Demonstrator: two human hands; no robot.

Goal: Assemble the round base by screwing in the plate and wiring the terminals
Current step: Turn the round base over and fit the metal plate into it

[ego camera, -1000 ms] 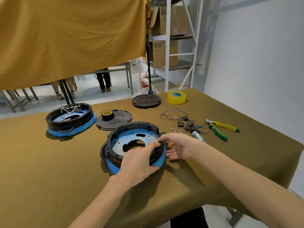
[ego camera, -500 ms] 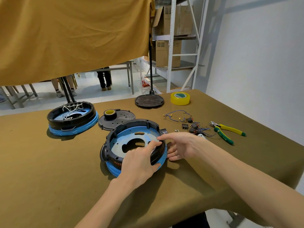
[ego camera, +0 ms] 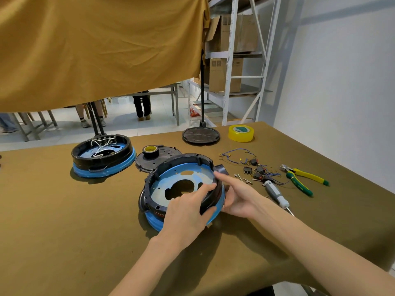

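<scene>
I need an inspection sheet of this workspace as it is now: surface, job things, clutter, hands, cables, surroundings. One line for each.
Surface: table under an olive-brown cloth.
Job's things: near round base, black ring over blue, blue plate inside; no wires seen in it. Screwdriver, loose screws and switches lie to its right.
Clutter: second round base, black perforated disc carrying a black tape roll, dark round lid, yellow tape roll, yellow-green pliers.
Hands: left hand grips the near rim; right hand holds the right side, forefinger on the rim.
Cables: blue wires loose on the cloth; white wires in the second base.
Surroundings: hanging mustard cloth, metal shelving with cardboard boxes, white wall.
</scene>
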